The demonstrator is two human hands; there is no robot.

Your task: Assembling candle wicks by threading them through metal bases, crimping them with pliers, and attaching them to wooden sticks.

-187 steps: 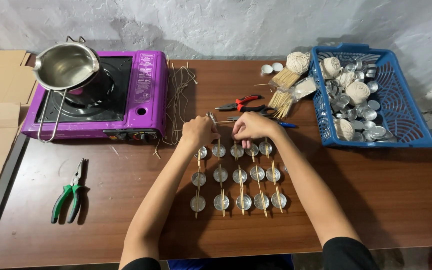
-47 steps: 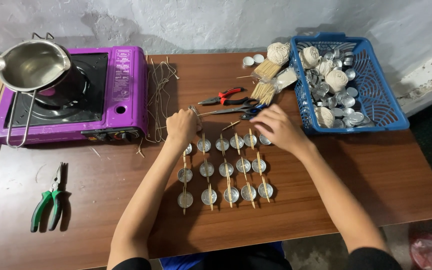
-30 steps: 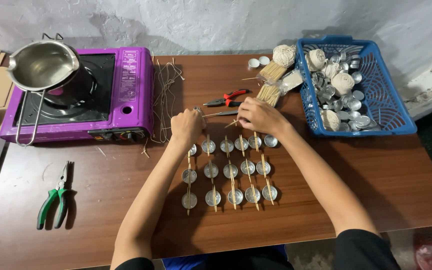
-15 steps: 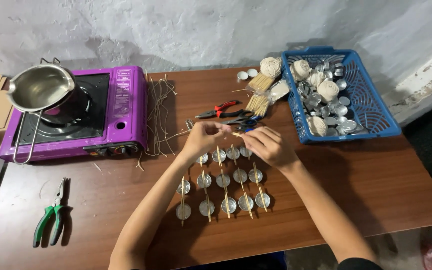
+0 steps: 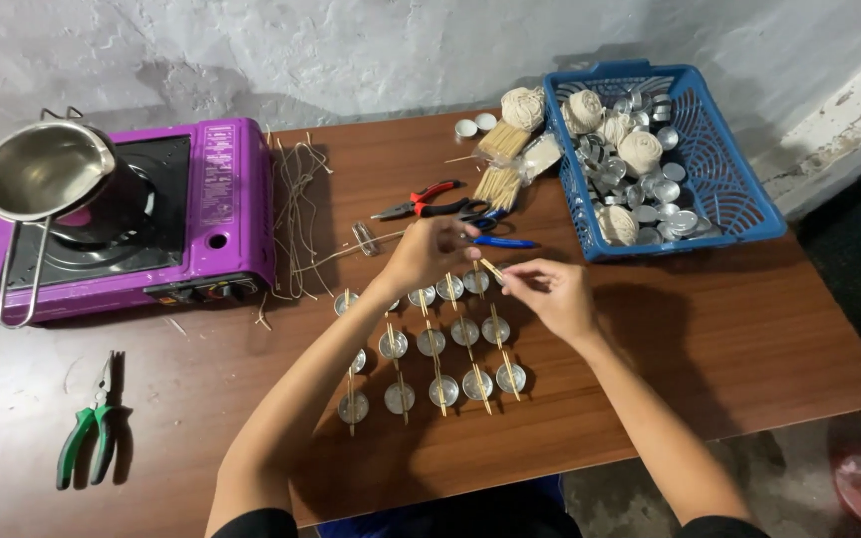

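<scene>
Wooden table, purple stove, blue basket

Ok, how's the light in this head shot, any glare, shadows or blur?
Head view: even, soft light; bright glare inside the steel pot; the right hand casts a faint shadow on the table; both it and the left hand look slightly motion-blurred; the table edges bow a little.

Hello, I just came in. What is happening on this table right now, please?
A person works over rows of small metal cups laid out on a brown table. The right hand pinches a thin wooden stick above the cups; the left hand is raised beside it. A purple stove with a metal pot stands to the left, a blue basket to the right, and green pliers lie apart.
</scene>
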